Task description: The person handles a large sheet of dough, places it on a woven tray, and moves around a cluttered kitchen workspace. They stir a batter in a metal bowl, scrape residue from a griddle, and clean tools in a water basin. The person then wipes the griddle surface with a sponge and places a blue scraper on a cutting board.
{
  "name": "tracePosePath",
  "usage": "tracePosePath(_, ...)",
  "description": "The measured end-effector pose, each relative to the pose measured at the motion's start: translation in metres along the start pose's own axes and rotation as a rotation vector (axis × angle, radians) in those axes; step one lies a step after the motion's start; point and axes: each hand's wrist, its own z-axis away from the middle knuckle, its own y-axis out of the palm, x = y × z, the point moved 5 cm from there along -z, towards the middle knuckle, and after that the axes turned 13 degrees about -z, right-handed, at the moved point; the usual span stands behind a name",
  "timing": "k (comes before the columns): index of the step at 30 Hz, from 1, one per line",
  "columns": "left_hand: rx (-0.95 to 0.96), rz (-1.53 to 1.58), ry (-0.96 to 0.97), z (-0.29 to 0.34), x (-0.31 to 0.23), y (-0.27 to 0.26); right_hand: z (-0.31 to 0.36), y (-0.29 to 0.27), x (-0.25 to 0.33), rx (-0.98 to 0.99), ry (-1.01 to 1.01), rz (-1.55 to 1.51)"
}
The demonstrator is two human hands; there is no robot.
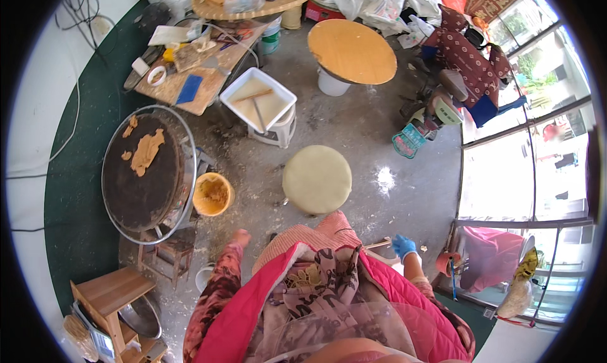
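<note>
My left hand (241, 238), bare below a patterned sleeve, hangs at my left side. It touches nothing visible, and its fingers are too small and foreshortened to read. On the right, my right hand (403, 245) wears a blue glove, with fingers apart and nothing in them. Between and ahead of my hands stands a stool with a round pale-green seat (317, 179). A yellow bucket (227, 200) with brown paste inside stands ahead of my left hand. Beyond it is a round dark griddle (136, 195) in a metal ring, with irregular tan pieces (147, 153) on top.
A white basin (229, 100) of pale liquid with sticks rests on a white stool (281, 136). A cluttered worktable (165, 92) stands far left. A round wooden board (352, 50) tops a white bucket. A covered scooter (468, 62) stands far right, a wooden cabinet (114, 283) near left.
</note>
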Motion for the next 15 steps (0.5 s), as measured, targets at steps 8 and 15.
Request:
tracePosePath(8,-0.334,0.655,-0.124,-0.042,-0.121,-0.051,-0.121,0.107,0.085,0.736,-0.109,-0.446)
tracePosePath(15,-0.149,0.264,-0.317,-0.025,-0.266,0.033,-0.377,0.208,0.35,0.558,0.186,-0.707)
